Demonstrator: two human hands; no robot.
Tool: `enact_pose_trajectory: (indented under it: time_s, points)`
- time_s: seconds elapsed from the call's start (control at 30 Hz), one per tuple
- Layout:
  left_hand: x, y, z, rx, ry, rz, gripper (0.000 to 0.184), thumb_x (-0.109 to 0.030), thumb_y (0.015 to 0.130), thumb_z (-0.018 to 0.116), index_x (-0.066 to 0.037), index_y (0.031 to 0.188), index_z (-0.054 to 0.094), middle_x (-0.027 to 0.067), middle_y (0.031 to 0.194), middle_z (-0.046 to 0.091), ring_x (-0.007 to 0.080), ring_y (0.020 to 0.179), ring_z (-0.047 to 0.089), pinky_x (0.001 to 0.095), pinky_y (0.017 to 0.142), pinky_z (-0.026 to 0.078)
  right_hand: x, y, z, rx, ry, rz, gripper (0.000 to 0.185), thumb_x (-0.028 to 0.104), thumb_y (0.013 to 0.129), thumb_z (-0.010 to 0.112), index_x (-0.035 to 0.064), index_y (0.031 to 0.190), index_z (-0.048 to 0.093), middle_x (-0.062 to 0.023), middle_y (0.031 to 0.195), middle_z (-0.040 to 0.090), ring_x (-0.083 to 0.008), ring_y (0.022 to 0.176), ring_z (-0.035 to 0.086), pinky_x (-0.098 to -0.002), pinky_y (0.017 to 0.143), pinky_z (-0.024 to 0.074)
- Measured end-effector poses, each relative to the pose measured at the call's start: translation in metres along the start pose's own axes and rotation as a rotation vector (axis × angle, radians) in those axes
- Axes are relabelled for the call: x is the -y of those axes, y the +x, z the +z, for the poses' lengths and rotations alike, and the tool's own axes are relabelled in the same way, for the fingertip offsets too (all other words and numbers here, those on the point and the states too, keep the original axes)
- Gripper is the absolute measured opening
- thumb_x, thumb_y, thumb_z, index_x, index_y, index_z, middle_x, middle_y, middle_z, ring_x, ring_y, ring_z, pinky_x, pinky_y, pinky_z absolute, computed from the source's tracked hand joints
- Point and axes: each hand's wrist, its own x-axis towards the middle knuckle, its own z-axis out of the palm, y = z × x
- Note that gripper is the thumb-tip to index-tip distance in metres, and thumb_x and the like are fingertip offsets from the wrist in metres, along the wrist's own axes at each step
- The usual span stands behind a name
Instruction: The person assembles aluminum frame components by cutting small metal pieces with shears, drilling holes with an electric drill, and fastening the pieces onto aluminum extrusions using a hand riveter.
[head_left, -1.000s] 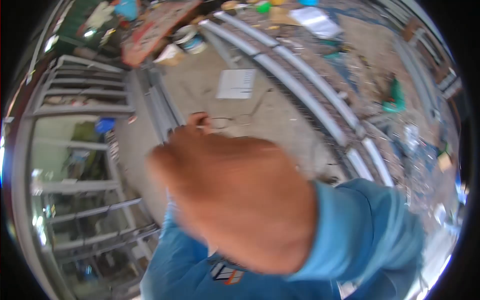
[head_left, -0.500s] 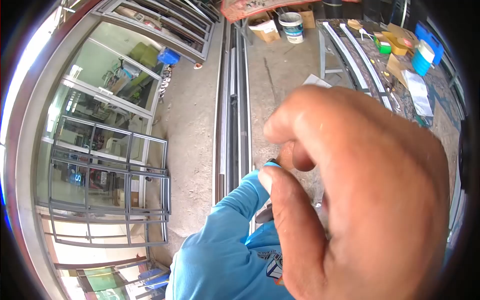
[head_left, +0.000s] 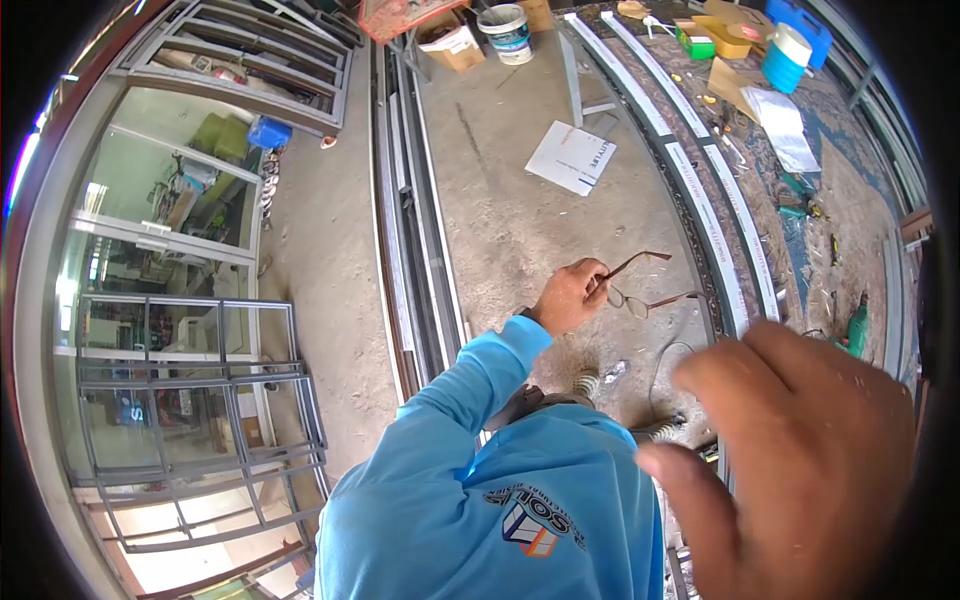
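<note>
Here, eyeglasses (head_left: 637,308) in the left hand (head_left: 570,298).

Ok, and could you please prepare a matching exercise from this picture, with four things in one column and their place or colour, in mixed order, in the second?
Column one:
1. Eyeglasses
2. Right hand
3. Printed white square
4. Sweatshirt

Column two:
A. Lying on the concrete floor
B. Light blue
C. Held by the left hand
D. Raised close to the camera

Right pairs: 1-C, 2-D, 3-A, 4-B.
</note>
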Motion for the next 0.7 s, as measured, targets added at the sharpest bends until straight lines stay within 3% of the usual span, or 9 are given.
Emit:
enact_pose_trajectory:
  time_s: [0.17, 0.23, 0.27, 0.33, 0.47, 0.5, 0.57, 0.7]
  points:
    - [-0.027, 0.013, -0.008, -0.028, -0.112, 0.021, 0.015, -0.012, 0.093, 0.072, -0.002, 0.101, 0.064, 0.0091, 0.085, 0.069, 0.0138, 0.073, 0.067, 0.0306, 0.062, 0.054, -0.019, -0.052, -0.024, -0.207, 0.047, 0.285, 0.033, 0.012, 0.082, 0.080, 0.0003, 0.110, 0.067, -0.0160, 0.087, 0.068, -0.0237, 0.069, 0.065, -0.0335, 0.059, 0.0502]
    - [-0.056, 0.019, -0.018, -0.032, -0.269, 0.021, 0.016, -0.012, 0.095, 0.072, -0.001, 0.103, 0.064, 0.0077, 0.089, 0.069, 0.0116, 0.078, 0.066, 0.0290, 0.066, 0.054, -0.045, -0.072, -0.001, -0.436, 0.158, 0.482, 0.034, 0.012, 0.082, 0.081, 0.0005, 0.110, 0.067, -0.0160, 0.087, 0.068, -0.0237, 0.069, 0.065, -0.0333, 0.059, 0.0499]
    - [-0.076, 0.019, -0.025, -0.038, -0.370, 0.030, 0.017, -0.012, 0.095, 0.072, -0.001, 0.105, 0.063, 0.0079, 0.090, 0.068, 0.0109, 0.080, 0.065, 0.0281, 0.069, 0.054, -0.070, -0.082, 0.024, -0.556, 0.223, 0.531, 0.034, 0.006, 0.083, 0.078, -0.0015, 0.114, 0.065, -0.0132, 0.091, 0.067, -0.0187, 0.069, 0.060, -0.0290, 0.060, 0.0484]
    - [-0.118, 0.017, -0.040, -0.031, -0.556, 0.123, 0.016, -0.008, 0.095, 0.070, 0.001, 0.106, 0.063, 0.0102, 0.096, 0.068, 0.0144, 0.083, 0.066, 0.0283, 0.071, 0.054, -0.099, -0.087, 0.084, -0.904, 0.479, 0.617, 0.044, 0.016, 0.088, 0.081, 0.0023, 0.126, 0.063, -0.0071, 0.098, 0.065, -0.0126, 0.070, 0.055, -0.0244, 0.062, 0.0461]
    - [-0.204, 0.018, -0.060, 0.063, -0.723, 0.372, 0.020, -0.002, 0.092, 0.069, 0.005, 0.109, 0.063, 0.0201, 0.091, 0.067, 0.0225, 0.083, 0.069, 0.0301, 0.071, 0.056, -0.090, -0.079, 0.141, -1.289, 0.691, 0.192, 0.057, 0.035, 0.087, 0.083, -0.0034, 0.122, 0.061, -0.0108, 0.099, 0.061, -0.0135, 0.075, 0.055, -0.0239, 0.061, 0.0445]
    - [-0.213, 0.021, -0.057, 0.062, -0.751, 0.515, 0.025, -0.001, 0.088, 0.072, 0.006, 0.110, 0.063, 0.0218, 0.090, 0.067, 0.0223, 0.076, 0.069, 0.0298, 0.065, 0.055, -0.082, -0.078, 0.147, -1.374, 0.680, 0.115, 0.057, 0.038, 0.086, 0.083, -0.0036, 0.119, 0.062, -0.0131, 0.098, 0.059, -0.0139, 0.074, 0.054, -0.0247, 0.060, 0.0441]
    - [-0.230, 0.030, -0.059, 0.225, -0.772, 0.691, 0.029, -0.012, 0.088, 0.075, 0.001, 0.109, 0.060, 0.0194, 0.086, 0.064, 0.0201, 0.065, 0.063, 0.0304, 0.054, 0.053, -0.069, -0.088, 0.149, -1.508, 0.615, -0.021, 0.046, 0.037, 0.086, 0.083, 0.0046, 0.111, 0.063, -0.0100, 0.095, 0.051, -0.0144, 0.068, 0.052, -0.0272, 0.052, 0.0450]
    - [-0.279, 0.009, -0.052, 0.306, -0.831, 0.703, 0.027, -0.024, 0.094, 0.073, -0.013, 0.115, 0.061, 0.0075, 0.100, 0.058, 0.0174, 0.079, 0.058, 0.0309, 0.059, 0.053, -0.032, -0.121, 0.145, -1.678, 0.644, -0.111, 0.037, 0.031, 0.085, 0.084, 0.0123, 0.109, 0.063, -0.0044, 0.095, 0.045, -0.0150, 0.065, 0.050, -0.0274, 0.052, 0.0470]
